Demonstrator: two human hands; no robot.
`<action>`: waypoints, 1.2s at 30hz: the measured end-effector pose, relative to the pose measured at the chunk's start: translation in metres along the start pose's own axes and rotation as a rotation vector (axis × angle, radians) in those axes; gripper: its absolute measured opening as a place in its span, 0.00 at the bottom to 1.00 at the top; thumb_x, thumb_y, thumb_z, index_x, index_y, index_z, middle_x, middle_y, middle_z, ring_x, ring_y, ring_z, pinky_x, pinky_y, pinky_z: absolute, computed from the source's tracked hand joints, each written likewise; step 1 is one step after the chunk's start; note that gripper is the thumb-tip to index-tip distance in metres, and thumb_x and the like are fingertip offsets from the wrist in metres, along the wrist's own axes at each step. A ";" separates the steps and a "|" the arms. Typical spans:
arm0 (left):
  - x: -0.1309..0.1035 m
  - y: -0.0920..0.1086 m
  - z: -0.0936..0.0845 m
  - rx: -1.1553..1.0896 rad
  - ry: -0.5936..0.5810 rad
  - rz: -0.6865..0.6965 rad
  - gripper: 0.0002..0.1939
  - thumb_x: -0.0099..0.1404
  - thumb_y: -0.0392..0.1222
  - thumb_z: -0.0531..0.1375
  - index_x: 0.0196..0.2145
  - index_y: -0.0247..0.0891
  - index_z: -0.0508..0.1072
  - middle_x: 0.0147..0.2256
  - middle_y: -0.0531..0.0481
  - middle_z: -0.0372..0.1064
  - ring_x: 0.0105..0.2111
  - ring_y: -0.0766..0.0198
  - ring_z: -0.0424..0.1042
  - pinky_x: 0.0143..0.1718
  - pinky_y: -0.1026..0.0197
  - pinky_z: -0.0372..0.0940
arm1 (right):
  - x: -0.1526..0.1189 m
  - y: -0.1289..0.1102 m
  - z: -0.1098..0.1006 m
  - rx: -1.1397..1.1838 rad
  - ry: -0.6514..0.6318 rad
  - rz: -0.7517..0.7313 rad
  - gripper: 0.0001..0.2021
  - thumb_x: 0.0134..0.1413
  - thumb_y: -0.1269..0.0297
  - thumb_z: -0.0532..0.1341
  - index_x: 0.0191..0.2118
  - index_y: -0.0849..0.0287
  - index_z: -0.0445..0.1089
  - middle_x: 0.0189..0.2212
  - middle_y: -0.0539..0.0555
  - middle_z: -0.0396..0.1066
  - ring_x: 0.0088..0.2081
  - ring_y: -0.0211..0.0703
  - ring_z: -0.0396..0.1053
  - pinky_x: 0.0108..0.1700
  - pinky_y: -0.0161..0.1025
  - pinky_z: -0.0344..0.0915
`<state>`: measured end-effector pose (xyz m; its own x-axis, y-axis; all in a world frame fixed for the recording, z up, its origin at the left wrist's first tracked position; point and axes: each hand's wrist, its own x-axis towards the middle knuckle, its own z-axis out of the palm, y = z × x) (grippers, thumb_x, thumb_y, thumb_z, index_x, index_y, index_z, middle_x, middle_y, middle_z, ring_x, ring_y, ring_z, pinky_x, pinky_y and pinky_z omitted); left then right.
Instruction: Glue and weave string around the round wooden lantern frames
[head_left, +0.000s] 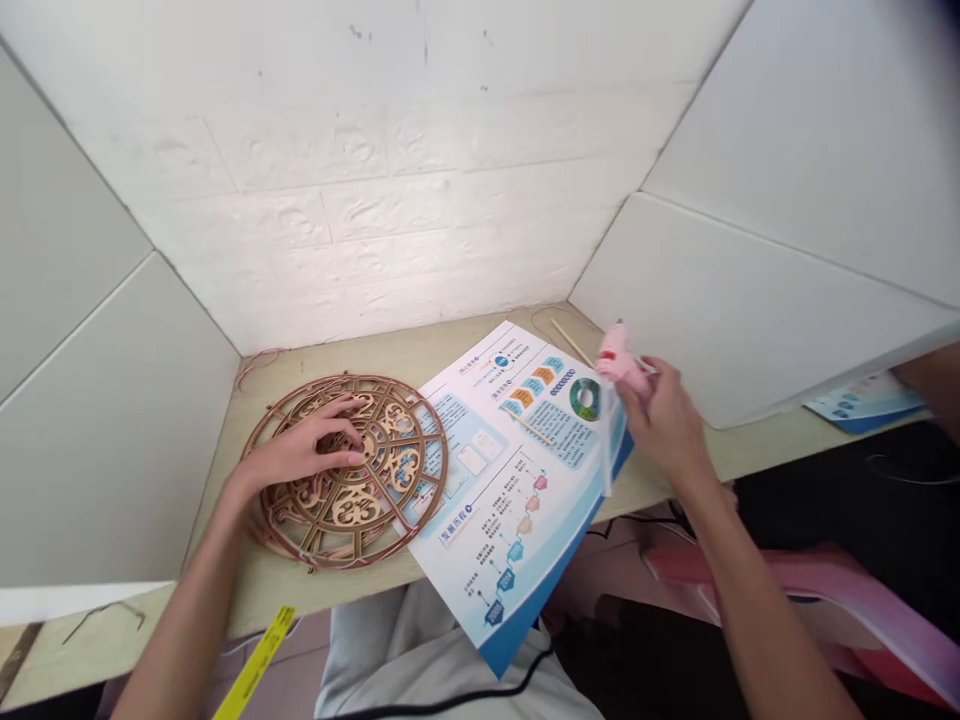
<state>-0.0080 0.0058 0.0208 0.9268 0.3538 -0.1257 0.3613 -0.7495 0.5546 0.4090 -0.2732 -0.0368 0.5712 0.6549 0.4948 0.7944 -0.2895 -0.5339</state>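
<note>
My left hand [319,440] lies over the round openwork lattice [356,508], its fingers bent and apart near the centre. The lattice is brown with pale scroll ornaments and reddish edging, and it overlaps a printed brochure [480,560]. Above the brochure's right edge, my right hand [666,425] is closed around a pink hot glue gun [624,368], whose nozzle points up and away from me. From the gun's rear a translucent glue stick [607,450] hangs down. Some of my right fingers are hidden behind the handle.
Thin sticks [571,340] lie at the back and on the brochure. White panels [772,300] and a white brick-patterned wall [390,220] enclose the narrow table [330,358]. A yellow strip [259,660] juts out at the front, and a black cable [450,706] crosses my lap.
</note>
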 end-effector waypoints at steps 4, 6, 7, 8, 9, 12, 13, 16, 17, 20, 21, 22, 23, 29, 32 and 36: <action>0.000 -0.010 0.003 0.042 0.030 -0.005 0.23 0.67 0.67 0.58 0.41 0.46 0.79 0.73 0.51 0.51 0.73 0.46 0.49 0.72 0.40 0.48 | 0.003 0.004 0.009 -0.014 0.010 0.028 0.29 0.66 0.42 0.49 0.59 0.60 0.65 0.52 0.69 0.74 0.54 0.67 0.71 0.57 0.63 0.65; 0.002 -0.017 0.006 0.064 0.073 0.007 0.21 0.67 0.66 0.59 0.41 0.47 0.79 0.72 0.51 0.52 0.72 0.45 0.51 0.71 0.40 0.51 | 0.001 0.006 0.014 -0.007 0.011 0.051 0.29 0.65 0.42 0.50 0.58 0.60 0.66 0.53 0.69 0.74 0.54 0.64 0.71 0.58 0.60 0.65; 0.003 -0.020 0.007 0.075 0.083 0.029 0.20 0.67 0.65 0.59 0.40 0.47 0.79 0.72 0.51 0.53 0.72 0.45 0.52 0.70 0.40 0.53 | 0.000 0.006 0.016 0.001 0.014 0.067 0.28 0.65 0.42 0.51 0.58 0.60 0.66 0.54 0.69 0.74 0.54 0.63 0.71 0.57 0.59 0.66; 0.005 -0.022 0.008 0.084 0.098 0.038 0.19 0.67 0.64 0.60 0.40 0.48 0.79 0.71 0.50 0.55 0.72 0.45 0.53 0.70 0.40 0.54 | -0.002 0.007 0.017 0.011 0.016 0.085 0.28 0.65 0.42 0.51 0.58 0.59 0.65 0.55 0.68 0.73 0.54 0.62 0.71 0.57 0.58 0.66; 0.006 -0.024 0.009 0.092 0.108 0.043 0.18 0.67 0.62 0.60 0.40 0.48 0.80 0.71 0.50 0.55 0.72 0.45 0.53 0.70 0.39 0.54 | -0.004 0.006 0.018 0.024 0.019 0.106 0.29 0.64 0.42 0.53 0.59 0.59 0.64 0.56 0.68 0.72 0.54 0.61 0.71 0.56 0.57 0.66; 0.008 -0.023 0.010 0.098 0.114 0.026 0.18 0.67 0.62 0.60 0.39 0.49 0.80 0.71 0.49 0.56 0.71 0.43 0.53 0.69 0.36 0.53 | -0.007 0.004 0.017 0.080 0.026 0.173 0.30 0.60 0.42 0.57 0.59 0.60 0.63 0.51 0.68 0.74 0.50 0.62 0.73 0.52 0.57 0.68; 0.008 -0.022 0.009 0.095 0.111 0.020 0.18 0.66 0.62 0.59 0.38 0.49 0.80 0.71 0.49 0.56 0.71 0.43 0.53 0.69 0.35 0.52 | -0.007 0.003 0.016 0.105 0.029 0.195 0.30 0.59 0.42 0.59 0.58 0.60 0.64 0.49 0.67 0.75 0.48 0.61 0.74 0.51 0.56 0.68; 0.007 -0.018 0.009 0.081 0.110 0.008 0.17 0.67 0.61 0.59 0.38 0.50 0.80 0.71 0.50 0.56 0.72 0.45 0.52 0.69 0.35 0.52 | -0.007 -0.002 0.011 0.201 0.047 0.250 0.26 0.57 0.42 0.61 0.51 0.57 0.66 0.43 0.62 0.75 0.42 0.56 0.73 0.45 0.51 0.70; 0.006 -0.017 0.009 0.079 0.107 -0.001 0.16 0.68 0.61 0.58 0.38 0.50 0.80 0.71 0.51 0.55 0.72 0.46 0.52 0.69 0.35 0.51 | -0.006 -0.003 0.009 0.240 0.055 0.264 0.24 0.58 0.41 0.61 0.49 0.56 0.67 0.41 0.59 0.75 0.40 0.54 0.72 0.43 0.49 0.70; 0.004 -0.015 0.010 0.079 0.104 -0.050 0.17 0.68 0.62 0.58 0.40 0.51 0.79 0.72 0.54 0.52 0.72 0.47 0.51 0.70 0.37 0.51 | -0.006 -0.007 0.005 0.377 0.070 0.305 0.22 0.61 0.40 0.57 0.46 0.54 0.65 0.31 0.50 0.69 0.29 0.45 0.66 0.33 0.43 0.67; 0.004 -0.015 0.010 0.079 0.101 -0.063 0.18 0.67 0.63 0.57 0.40 0.52 0.79 0.72 0.55 0.52 0.72 0.47 0.52 0.70 0.37 0.51 | -0.006 -0.008 0.003 0.426 0.072 0.317 0.22 0.61 0.39 0.57 0.46 0.54 0.64 0.29 0.47 0.66 0.27 0.42 0.63 0.31 0.41 0.66; 0.004 -0.015 0.011 0.080 0.099 -0.070 0.18 0.67 0.64 0.58 0.40 0.52 0.79 0.72 0.56 0.52 0.71 0.47 0.53 0.69 0.37 0.52 | -0.006 -0.009 0.002 0.471 0.072 0.329 0.22 0.60 0.39 0.58 0.46 0.54 0.64 0.27 0.45 0.63 0.25 0.40 0.61 0.29 0.39 0.64; 0.004 -0.015 0.011 0.081 0.100 -0.070 0.19 0.66 0.64 0.57 0.40 0.52 0.79 0.72 0.56 0.52 0.71 0.47 0.54 0.69 0.37 0.52 | -0.006 -0.010 0.000 0.514 0.072 0.339 0.23 0.57 0.39 0.60 0.46 0.53 0.63 0.26 0.44 0.61 0.24 0.38 0.59 0.27 0.37 0.62; 0.008 -0.018 0.012 0.101 0.107 -0.060 0.18 0.65 0.63 0.58 0.38 0.52 0.80 0.71 0.56 0.54 0.71 0.45 0.55 0.68 0.36 0.55 | -0.008 -0.019 -0.007 0.679 0.033 0.373 0.26 0.53 0.38 0.64 0.46 0.53 0.64 0.30 0.45 0.65 0.22 0.32 0.55 0.23 0.34 0.54; 0.009 -0.020 0.012 0.099 0.112 -0.054 0.17 0.64 0.63 0.59 0.37 0.52 0.81 0.71 0.56 0.56 0.71 0.44 0.55 0.67 0.35 0.55 | -0.009 -0.022 -0.008 0.701 0.031 0.378 0.25 0.54 0.38 0.64 0.45 0.52 0.64 0.36 0.49 0.71 0.23 0.32 0.58 0.23 0.33 0.55; 0.010 -0.022 0.012 0.088 0.118 -0.039 0.14 0.64 0.61 0.60 0.36 0.54 0.81 0.70 0.59 0.58 0.70 0.47 0.56 0.68 0.37 0.55 | -0.013 -0.018 -0.010 0.657 0.028 0.382 0.24 0.56 0.40 0.64 0.48 0.52 0.65 0.38 0.51 0.74 0.24 0.34 0.62 0.26 0.35 0.63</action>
<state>-0.0058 0.0194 -0.0027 0.8955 0.4428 -0.0448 0.4087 -0.7782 0.4768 0.3895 -0.2831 -0.0269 0.7938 0.5721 0.2062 0.2589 -0.0112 -0.9658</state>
